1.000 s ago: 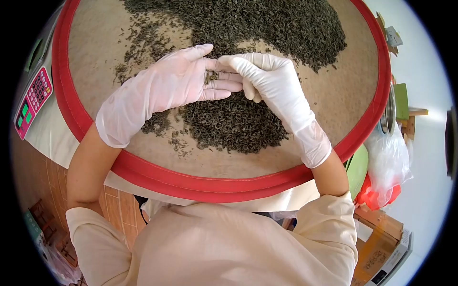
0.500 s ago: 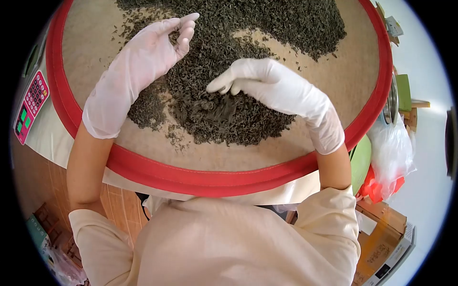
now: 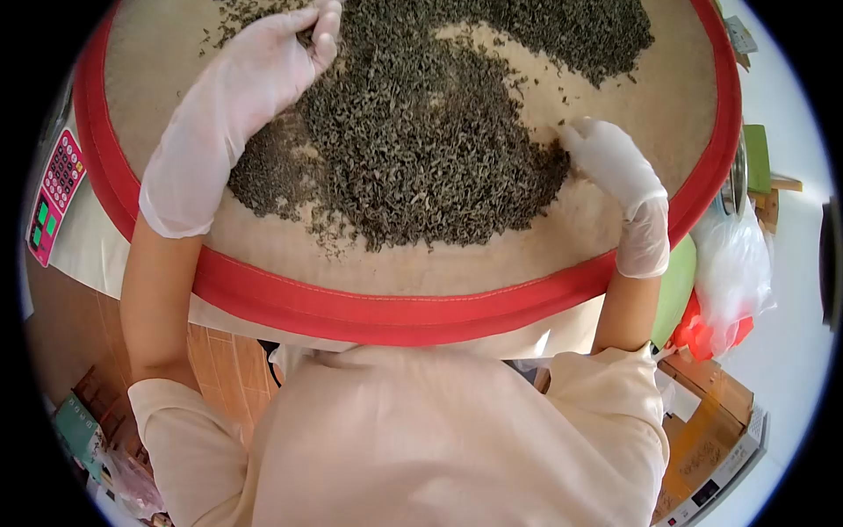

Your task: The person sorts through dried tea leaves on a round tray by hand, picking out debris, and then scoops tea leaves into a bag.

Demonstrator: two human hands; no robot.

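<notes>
Dark, curled dried tea leaves (image 3: 430, 167) lie in a broad heap on a round, red-rimmed tray (image 3: 413, 272). My left hand (image 3: 285, 48), in a thin white glove, hovers at the heap's upper left with its fingers curled. Dark tea leaves show in the cupped palm. At the heap's right edge is my gloved right hand (image 3: 606, 158), fingertips reaching down against the leaves and the bare cloth. Those fingertips are slightly blurred, with the fingers stretched out. A finer, darker patch of tea bits (image 3: 272, 171) lies below my left wrist.
A pink digital scale (image 3: 57, 193) stands left of the tray. To the right are a clear plastic bag (image 3: 733, 263) with something red, a green chair-like shape (image 3: 676, 285) and a cardboard box (image 3: 707, 439). More tea leaves (image 3: 580, 35) spread at the far side.
My right hand has moved from over the middle of the heap to its right edge. The leaves there look spread flatter and wider. My left hand appears slightly higher in view, still curled.
</notes>
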